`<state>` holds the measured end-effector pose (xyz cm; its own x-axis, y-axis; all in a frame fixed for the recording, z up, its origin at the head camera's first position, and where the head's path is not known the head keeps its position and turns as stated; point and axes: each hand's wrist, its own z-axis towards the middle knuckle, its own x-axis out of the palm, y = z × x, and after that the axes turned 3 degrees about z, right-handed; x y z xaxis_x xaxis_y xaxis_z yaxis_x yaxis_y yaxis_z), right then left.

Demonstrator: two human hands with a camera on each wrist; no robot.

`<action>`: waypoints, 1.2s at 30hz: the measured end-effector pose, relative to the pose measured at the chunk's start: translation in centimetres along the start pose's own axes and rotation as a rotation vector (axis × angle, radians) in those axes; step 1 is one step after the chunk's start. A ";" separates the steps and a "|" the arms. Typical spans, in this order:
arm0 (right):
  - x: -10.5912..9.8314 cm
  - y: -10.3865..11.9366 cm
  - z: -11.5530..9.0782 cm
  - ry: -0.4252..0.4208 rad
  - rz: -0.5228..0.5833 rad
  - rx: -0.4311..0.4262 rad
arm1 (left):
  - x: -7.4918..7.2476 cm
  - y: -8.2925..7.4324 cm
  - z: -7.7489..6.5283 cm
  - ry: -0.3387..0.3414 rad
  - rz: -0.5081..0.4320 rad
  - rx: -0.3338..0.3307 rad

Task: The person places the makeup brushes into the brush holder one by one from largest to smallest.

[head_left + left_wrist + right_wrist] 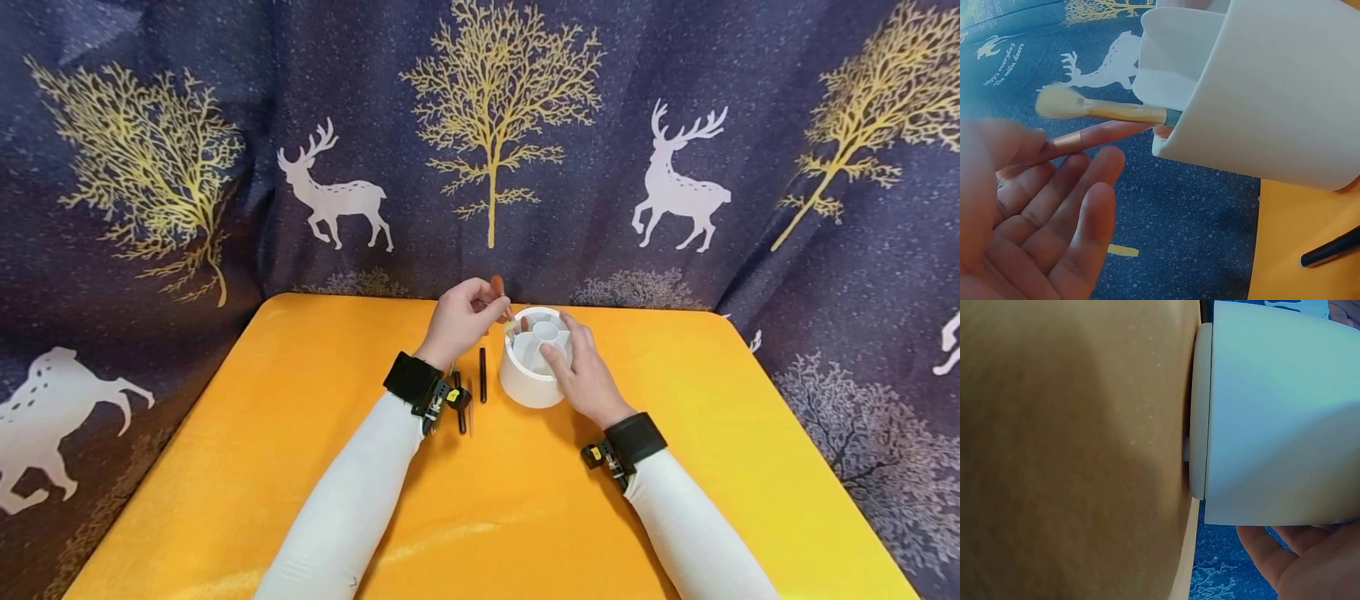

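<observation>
Orange-tipped brush (497,285) slants at the ten o'clock edge of a white holder (528,385), pinched in the left hand (462,321) I watch from afar; my right hand (589,375) grips the holder at three o'clock, a black stick (483,377) lying near nine.

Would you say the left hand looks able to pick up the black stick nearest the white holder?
Probably not yet: the black stick lies uncovered nearby, but the left hand holds a brush.
</observation>
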<state>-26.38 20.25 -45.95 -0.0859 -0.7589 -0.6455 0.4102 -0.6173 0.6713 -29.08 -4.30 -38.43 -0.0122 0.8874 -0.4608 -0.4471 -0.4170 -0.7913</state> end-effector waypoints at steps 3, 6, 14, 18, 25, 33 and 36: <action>0.1 0.0 0.0 -0.002 0.001 0.001 | 0.1 0.0 -0.1 0.005 0.004 -0.003; 0.1 0.0 -0.1 -0.004 0.002 -0.005 | 0.2 0.1 -0.1 0.017 0.002 -0.004; 0.1 -0.1 0.0 -0.008 -0.006 -0.015 | 0.0 0.3 -0.4 0.047 0.068 -0.027; 0.0 0.0 0.0 -0.007 -0.009 -0.007 | -0.4 0.4 -0.6 0.048 0.062 -0.051; -0.1 0.0 -0.1 -0.012 -0.002 -0.007 | -1.2 0.8 -1.0 0.033 0.097 -0.060; 0.0 -0.3 -0.1 -0.007 0.000 -0.013 | -2.3 1.6 -1.6 0.024 0.188 -0.079; -0.1 -0.2 0.0 -0.005 -0.005 -0.011 | -2.6 2.0 -1.8 0.023 0.210 -0.086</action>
<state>-26.42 20.44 -46.06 -0.0922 -0.7570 -0.6468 0.4195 -0.6187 0.6643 -28.32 -7.82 -39.51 -0.0758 0.7753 -0.6270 -0.3594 -0.6078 -0.7081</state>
